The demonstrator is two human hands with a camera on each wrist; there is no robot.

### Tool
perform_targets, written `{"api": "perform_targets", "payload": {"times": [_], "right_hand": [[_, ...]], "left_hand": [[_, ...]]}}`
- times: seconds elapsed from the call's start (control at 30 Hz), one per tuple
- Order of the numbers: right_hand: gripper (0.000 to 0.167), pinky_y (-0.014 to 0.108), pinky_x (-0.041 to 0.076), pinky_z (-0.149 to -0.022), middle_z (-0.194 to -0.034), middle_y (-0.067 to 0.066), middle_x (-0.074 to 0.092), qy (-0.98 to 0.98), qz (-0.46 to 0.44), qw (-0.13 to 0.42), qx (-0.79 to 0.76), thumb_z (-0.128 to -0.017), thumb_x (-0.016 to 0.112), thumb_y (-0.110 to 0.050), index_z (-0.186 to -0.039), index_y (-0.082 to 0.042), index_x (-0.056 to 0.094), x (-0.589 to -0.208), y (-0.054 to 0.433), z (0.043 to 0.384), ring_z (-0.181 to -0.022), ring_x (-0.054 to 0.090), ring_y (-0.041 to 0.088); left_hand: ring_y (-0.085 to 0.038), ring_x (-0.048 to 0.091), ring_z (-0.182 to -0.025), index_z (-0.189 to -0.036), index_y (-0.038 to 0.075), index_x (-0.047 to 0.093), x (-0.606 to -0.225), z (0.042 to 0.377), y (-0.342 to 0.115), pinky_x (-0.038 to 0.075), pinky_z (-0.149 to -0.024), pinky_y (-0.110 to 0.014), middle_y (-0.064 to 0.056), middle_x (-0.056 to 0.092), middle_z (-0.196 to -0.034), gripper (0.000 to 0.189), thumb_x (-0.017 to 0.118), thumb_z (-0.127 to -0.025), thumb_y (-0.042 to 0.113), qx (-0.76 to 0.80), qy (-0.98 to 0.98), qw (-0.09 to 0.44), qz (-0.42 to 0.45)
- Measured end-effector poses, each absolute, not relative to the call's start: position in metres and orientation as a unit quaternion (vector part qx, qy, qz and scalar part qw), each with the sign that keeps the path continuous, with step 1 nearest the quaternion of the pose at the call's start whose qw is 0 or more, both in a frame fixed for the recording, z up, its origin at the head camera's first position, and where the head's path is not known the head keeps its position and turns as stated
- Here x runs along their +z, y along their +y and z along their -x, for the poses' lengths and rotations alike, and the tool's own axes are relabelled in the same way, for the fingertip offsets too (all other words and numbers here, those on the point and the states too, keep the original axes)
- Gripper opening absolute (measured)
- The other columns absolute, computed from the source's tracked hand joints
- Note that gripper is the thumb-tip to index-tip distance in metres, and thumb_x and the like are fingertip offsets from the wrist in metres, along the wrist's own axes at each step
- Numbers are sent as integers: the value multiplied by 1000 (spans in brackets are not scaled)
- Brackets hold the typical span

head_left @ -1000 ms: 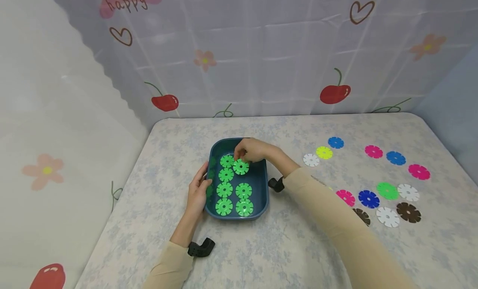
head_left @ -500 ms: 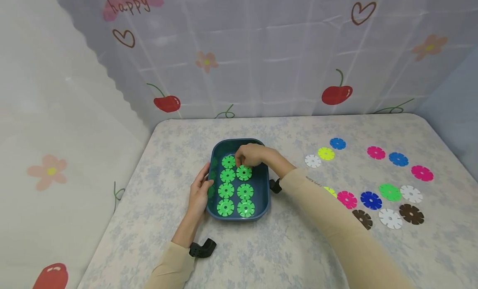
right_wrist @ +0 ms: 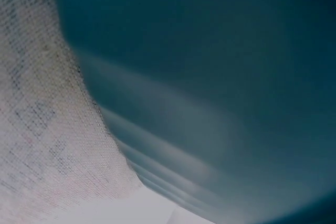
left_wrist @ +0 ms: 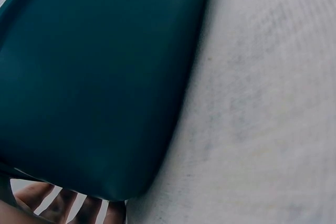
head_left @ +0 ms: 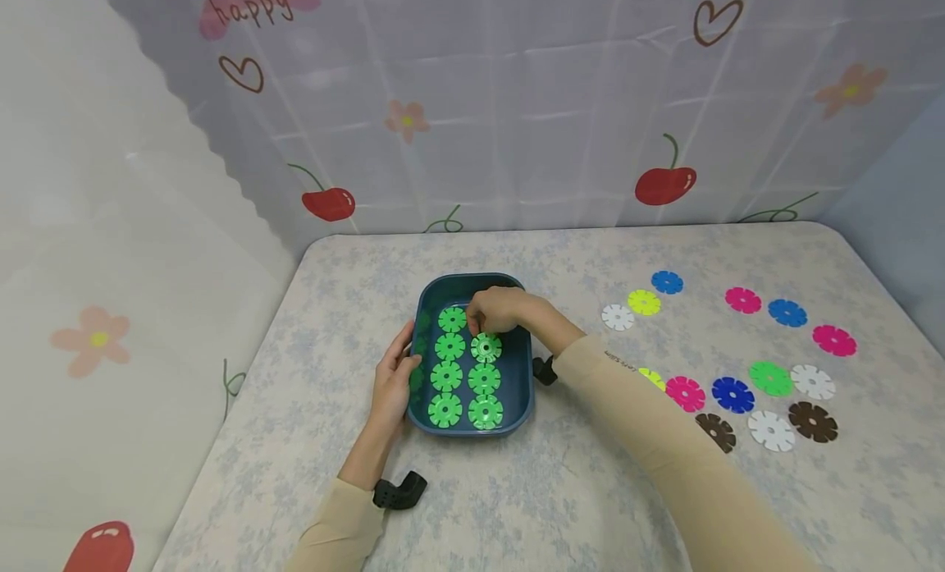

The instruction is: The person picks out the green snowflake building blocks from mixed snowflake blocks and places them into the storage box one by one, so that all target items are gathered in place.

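Note:
A dark blue-green tray [head_left: 518,391] holds two columns of notched green plastic discs. The left column, with one disc [head_left: 446,376] in its middle, runs along the left wall. My left hand [head_left: 390,383] grips the tray's left side, thumb over the rim. The left wrist view shows its fingers [left_wrist: 86,211] at the tray's outside. My right hand [head_left: 496,309] reaches in over the right wall, fingertips pinching the upper edge of a green disc [head_left: 486,348]. This disc is topmost in the right column, just above another green disc [head_left: 484,379]. In the right wrist view the tray's wall hides the hand.
Loose notched discs lie on the table's right side, among them a white disc [head_left: 617,317], a yellow disc [head_left: 645,302], a pink disc [head_left: 834,340], a dark blue disc [head_left: 733,395] and a brown disc [head_left: 813,422]. The right sleeve [head_left: 650,424] partly covers some. A printed curtain [head_left: 517,104] hangs behind.
My right hand has moved the green disc slightly right and toward me, down to the disc below it in the right column. The left hand stays on the tray.

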State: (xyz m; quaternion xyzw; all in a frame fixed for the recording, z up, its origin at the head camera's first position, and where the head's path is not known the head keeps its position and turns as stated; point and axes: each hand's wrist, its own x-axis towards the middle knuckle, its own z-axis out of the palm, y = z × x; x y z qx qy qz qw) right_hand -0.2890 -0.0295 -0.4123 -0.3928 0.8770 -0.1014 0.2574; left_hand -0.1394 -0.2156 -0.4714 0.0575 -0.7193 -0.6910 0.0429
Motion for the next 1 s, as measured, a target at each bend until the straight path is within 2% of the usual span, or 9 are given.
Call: {"api": "perform_targets", "payload": {"times": [0.17,0.3,0.53,0.67,0.8,1.0], "right_hand": [[29,30,40,-67,-90,-2,64,881,387,256,-94,-91,53,2,-97,-20,72,-411,-29,287,-75,51,16],[30,31,44,-71,-98,1,67,881,387,252,-103,-92,53,2,-101,-18,73,-411,-28,285,-83,56,18],[26,35,51,-86,-113,11,68,862,416,212,-197,-92,58,1,-113,-7,70,-402,-17,282,-104,62,24],[25,38,51,-88,-113,15,68,850,423,187,-252,-92,62,-3,-116,-3,69,-393,-1,278,-103,63,26],[24,37,52,-84,-110,15,68,849,415,168,-279,-91,66,-6,-115,-5,69,-388,20,271,-96,63,24],[23,35,53,-76,-104,11,69,859,389,113,-315,-90,68,-9,-113,-4,70,-384,61,258,-88,65,21]], "left_hand": [[-25,33,-143,-155,17,32,-471,139,-215,34,-103,-26,-4,31,-159,55,41,-101,7,-691,-719,41,-56],[-25,34,-142,-155,18,32,-471,139,-215,35,-103,-26,-3,31,-159,55,41,-101,7,-693,-717,38,-57],[-27,34,-142,-155,17,32,-472,140,-215,31,-110,-44,-4,30,-160,55,40,-101,7,-695,-716,40,-55],[-27,33,-143,-155,18,32,-472,139,-215,29,-111,-46,-3,30,-160,55,40,-102,7,-691,-719,42,-54],[-26,33,-143,-154,19,33,-472,139,-214,30,-110,-44,-2,30,-160,55,40,-101,7,-690,-720,43,-58],[-25,33,-143,-154,19,33,-471,138,-215,34,-105,-30,-1,31,-159,54,41,-102,7,-687,-723,42,-61]]}}
